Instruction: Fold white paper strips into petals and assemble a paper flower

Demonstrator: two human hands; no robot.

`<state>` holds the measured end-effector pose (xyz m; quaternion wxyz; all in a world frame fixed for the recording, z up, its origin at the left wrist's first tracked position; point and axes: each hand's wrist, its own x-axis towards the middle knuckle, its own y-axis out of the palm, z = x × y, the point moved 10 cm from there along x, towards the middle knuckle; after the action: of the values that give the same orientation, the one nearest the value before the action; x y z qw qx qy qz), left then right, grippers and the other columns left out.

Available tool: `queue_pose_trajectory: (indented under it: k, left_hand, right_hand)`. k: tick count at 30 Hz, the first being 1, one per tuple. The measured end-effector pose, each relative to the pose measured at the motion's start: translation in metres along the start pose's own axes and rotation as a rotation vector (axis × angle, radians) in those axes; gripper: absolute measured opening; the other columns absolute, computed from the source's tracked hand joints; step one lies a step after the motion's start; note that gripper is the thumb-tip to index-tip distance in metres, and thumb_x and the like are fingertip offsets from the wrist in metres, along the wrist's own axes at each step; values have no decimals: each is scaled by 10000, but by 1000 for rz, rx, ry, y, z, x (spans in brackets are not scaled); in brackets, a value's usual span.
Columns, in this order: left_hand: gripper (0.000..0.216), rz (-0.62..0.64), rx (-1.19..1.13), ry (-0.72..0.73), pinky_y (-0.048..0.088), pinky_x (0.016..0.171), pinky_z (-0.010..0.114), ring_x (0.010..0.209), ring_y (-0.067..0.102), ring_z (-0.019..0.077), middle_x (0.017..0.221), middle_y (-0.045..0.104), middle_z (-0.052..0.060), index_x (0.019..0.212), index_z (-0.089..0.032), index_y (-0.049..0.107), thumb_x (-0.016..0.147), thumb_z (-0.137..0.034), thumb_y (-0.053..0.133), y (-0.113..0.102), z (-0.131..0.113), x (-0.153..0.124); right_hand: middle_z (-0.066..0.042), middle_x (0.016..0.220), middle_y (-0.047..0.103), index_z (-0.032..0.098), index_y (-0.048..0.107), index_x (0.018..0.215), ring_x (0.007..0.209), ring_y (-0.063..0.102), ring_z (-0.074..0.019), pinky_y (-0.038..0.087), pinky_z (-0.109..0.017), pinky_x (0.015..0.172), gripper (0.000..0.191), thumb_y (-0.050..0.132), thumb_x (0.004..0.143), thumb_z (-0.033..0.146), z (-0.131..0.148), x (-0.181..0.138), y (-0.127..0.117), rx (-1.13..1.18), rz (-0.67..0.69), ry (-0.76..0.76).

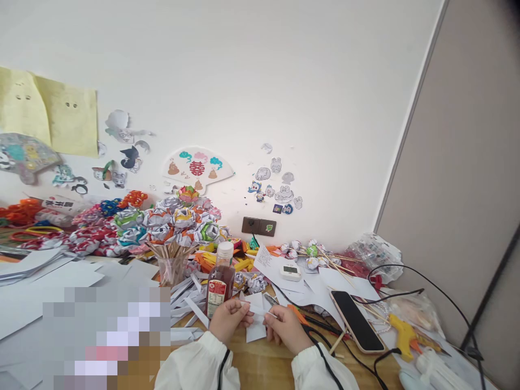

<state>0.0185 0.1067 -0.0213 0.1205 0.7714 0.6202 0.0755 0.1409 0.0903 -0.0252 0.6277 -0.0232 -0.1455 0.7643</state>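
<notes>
The left hand [229, 320] and right hand [287, 328] are pinching a thin white paper strip [257, 310] between thumbs and fingers. It is stretching left to right, its right end dipping a little, over the smooth wooden table [260, 369]. A flat white paper piece [255, 331] is lying below. A round, shiny sauce bottle [218, 292] is standing upright near the left hand.

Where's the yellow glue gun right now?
In the head view, the yellow glue gun lies at the lower right, just right of the phone, which sits between it and the right hand.
</notes>
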Motion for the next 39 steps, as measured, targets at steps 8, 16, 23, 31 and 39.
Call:
queue_pose_trajectory:
  k: [8, 16, 23, 31, 39]
  left_hand:
    - [366, 91, -76, -141, 431, 435, 197, 413, 555, 88, 514, 639, 26, 572, -125, 524, 469, -437, 685, 17, 23, -1]
    - [370, 115, -76, -115, 436, 463, 205, 426, 561, 89, 541, 650, 29, 589, -125, 514, 513, -458, 657, 17, 18, 0]
    - [439, 255, -68, -183, 382, 421, 199, 388, 534, 94, 414, 584, 13, 499, -98, 555, 486, -532, 626, 36, 29, -7]
    - [480, 242, 42, -153, 362, 415, 210, 381, 516, 102, 410, 578, 8, 483, -111, 572, 471, -590, 583, 36, 23, -9]
    - [549, 224, 290, -21, 253, 311, 203, 233, 371, 78, 263, 420, -47, 421, -157, 483, 492, -700, 438, 35, 22, -5]
  right_hand:
    - [63, 370, 480, 154, 466, 604, 271, 306, -32, 192, -149, 288, 363, 493, 677, 509, 8, -4, 5, 2, -1, -12]
    - [44, 376, 488, 128, 504, 623, 263, 331, -36, 210, -151, 292, 462, 381, 719, 563, 10, -3, 6, 76, 40, -51]
    - [39, 380, 497, 129, 497, 609, 266, 353, -35, 218, -146, 298, 466, 395, 709, 572, 7, -1, 12, 129, 71, -48]
    - [44, 364, 468, 131, 507, 563, 263, 342, -33, 221, -150, 296, 492, 381, 707, 585, 8, -2, 19, 158, 119, -45]
    - [47, 368, 441, 126, 544, 563, 280, 341, -37, 217, -159, 315, 481, 377, 744, 539, 7, -5, 24, 162, 168, -53]
